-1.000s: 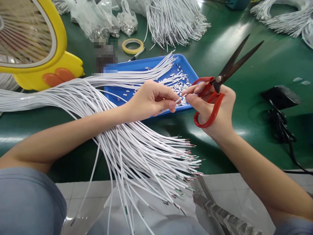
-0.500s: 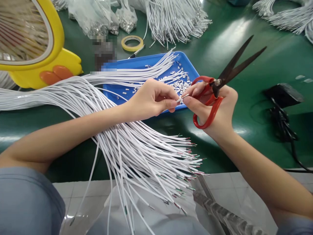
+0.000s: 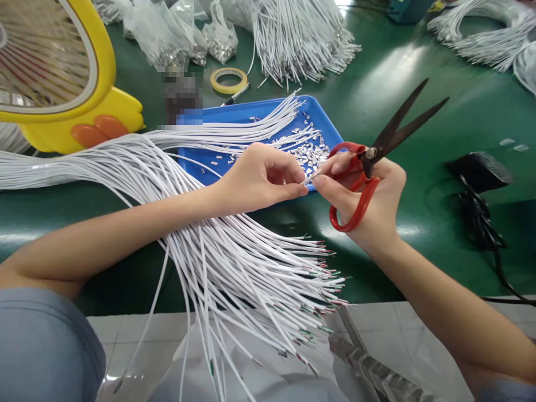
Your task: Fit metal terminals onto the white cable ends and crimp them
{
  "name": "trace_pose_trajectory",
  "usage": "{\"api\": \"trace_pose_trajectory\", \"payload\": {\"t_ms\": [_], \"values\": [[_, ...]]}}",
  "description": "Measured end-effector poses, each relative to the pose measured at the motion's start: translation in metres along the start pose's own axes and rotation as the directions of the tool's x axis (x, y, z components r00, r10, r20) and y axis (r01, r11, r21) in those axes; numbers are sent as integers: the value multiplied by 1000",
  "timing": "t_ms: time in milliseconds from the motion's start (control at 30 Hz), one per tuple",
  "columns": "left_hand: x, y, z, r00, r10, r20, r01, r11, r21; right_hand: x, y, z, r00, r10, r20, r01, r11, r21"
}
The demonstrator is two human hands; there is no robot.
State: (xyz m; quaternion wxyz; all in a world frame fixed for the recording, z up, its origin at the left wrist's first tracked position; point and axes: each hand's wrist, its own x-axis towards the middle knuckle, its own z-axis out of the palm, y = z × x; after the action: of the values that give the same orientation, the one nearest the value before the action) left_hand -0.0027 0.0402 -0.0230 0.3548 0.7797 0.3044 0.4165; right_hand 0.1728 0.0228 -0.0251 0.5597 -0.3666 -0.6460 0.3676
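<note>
My left hand [image 3: 262,178] is closed in a pinch on the end of a thin white cable over the front edge of the blue tray [image 3: 234,114]. My right hand [image 3: 364,192] meets it fingertip to fingertip, pinching a small metal piece [image 3: 312,176] at that cable's tip. The same hand carries red-handled scissors [image 3: 377,153] looped over its fingers, dark blades apart and pointing up to the right. A big fan of white cables [image 3: 234,262] with stripped coloured tips lies under my left forearm and spreads toward me.
Small silver terminals [image 3: 307,151] litter the blue tray. A yellow duck-shaped fan [image 3: 62,72] stands at far left. A tape roll [image 3: 228,80], bags of parts [image 3: 167,39] and more cable bundles [image 3: 299,39] lie behind. A black cord and block [image 3: 479,178] sit at right.
Both hands have drifted slightly down and closer together; the fingertips now touch at the cable tip. The scissors moved along with the right hand.
</note>
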Motion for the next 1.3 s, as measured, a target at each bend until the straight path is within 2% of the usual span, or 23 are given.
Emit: {"api": "trace_pose_trajectory", "payload": {"t_ms": [133, 233, 367, 467, 567, 700, 933, 1067, 1300], "values": [[0, 0, 1, 999, -18, -38, 18, 1000, 1, -1, -3, 0, 1000, 8, 1, -8, 1000, -20], [1, 1, -1, 995, -73, -72, 67, 994, -81, 0, -2, -1, 1000, 16, -13, -17, 999, -39], [5, 2, -6, 986, -160, -48, 145, 963, -226, 4, 3, -3, 999, 10, -46, -18, 983, -181], [6, 3, -8, 981, -189, -39, 172, 945, -277, 8, 10, -5, 998, 57, -5, -56, 961, -272], [7, 2, -9, 975, -217, -54, 193, 938, -287, 10, 14, -7, 996, 82, 34, -61, 910, -410], [7, 1, -9, 968, -243, -64, 214, 929, -301, 10, 15, -11, 996, 55, 71, -3, 811, -585], [7, -2, -10, 984, -163, -75, 142, 962, -233, 9, 11, -12, 988, -30, 151, 111, 818, -565], [7, -2, -10, 989, -139, -48, 125, 969, -212, 8, 10, -11, 988, -33, 153, 115, 816, -567], [7, -1, -11, 987, -161, -3, 157, 965, -212, 8, 11, -9, 986, 15, 166, 80, 831, -550]]}}
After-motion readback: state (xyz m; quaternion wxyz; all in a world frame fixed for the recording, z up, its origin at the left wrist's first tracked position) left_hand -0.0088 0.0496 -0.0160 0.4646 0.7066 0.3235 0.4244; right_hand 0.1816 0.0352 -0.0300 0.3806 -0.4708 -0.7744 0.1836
